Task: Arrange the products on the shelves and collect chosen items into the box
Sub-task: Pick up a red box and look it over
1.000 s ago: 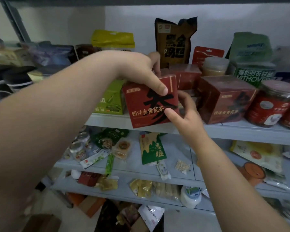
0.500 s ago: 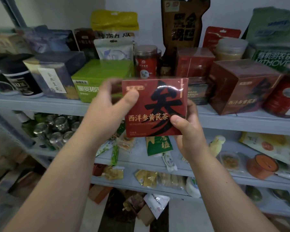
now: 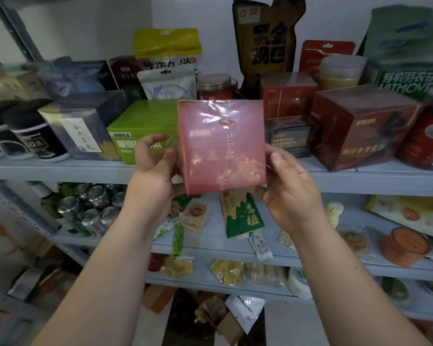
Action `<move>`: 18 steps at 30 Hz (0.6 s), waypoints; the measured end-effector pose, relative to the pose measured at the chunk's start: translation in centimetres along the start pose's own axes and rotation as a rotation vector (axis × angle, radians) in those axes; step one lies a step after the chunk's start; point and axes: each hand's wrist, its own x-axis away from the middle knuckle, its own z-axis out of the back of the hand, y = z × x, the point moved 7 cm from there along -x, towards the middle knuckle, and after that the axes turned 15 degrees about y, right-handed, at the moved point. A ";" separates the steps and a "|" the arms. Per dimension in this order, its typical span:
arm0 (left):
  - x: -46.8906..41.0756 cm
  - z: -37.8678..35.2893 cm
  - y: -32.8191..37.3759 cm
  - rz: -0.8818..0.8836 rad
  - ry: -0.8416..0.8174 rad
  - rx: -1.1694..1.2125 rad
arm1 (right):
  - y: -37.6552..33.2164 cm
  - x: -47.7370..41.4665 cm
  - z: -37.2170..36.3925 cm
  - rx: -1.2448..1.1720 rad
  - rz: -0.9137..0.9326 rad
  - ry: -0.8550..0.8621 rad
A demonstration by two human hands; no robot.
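**A:** Head view: what do the grips hold?
**B:** Both the left grip [image 3: 153,166] and right grip [image 3: 288,186] clasp a red film-wrapped cardboard box [image 3: 223,146] by its sides, dead centre.
**A:** Behind it?
**B:** A grey metal shelf [image 3: 60,168], with a green cardboard box [image 3: 135,126] at ten o'clock and a dark-red cardboard box [image 3: 360,126] at two.

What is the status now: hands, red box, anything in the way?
Left hand, right hand: both grip red box by its sides. Box in air, before shelf. Green box behind left hand.
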 end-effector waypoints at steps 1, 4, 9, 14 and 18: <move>0.1 -0.2 0.0 -0.011 -0.024 0.012 | 0.1 0.0 0.0 0.010 0.003 -0.019; 0.6 -1.1 -0.6 0.017 -0.219 0.061 | 0.5 -0.3 0.3 0.072 -0.003 -0.050; 1.5 -2.2 -0.4 0.009 -0.397 0.117 | 0.7 -0.3 0.7 0.140 -0.036 -0.045; 1.4 -1.4 0.8 -0.121 -0.373 0.139 | -1.2 0.3 1.5 0.269 0.180 0.004; 1.3 -0.7 0.9 -0.206 -0.290 0.065 | -2.1 0.9 1.5 0.341 0.259 0.056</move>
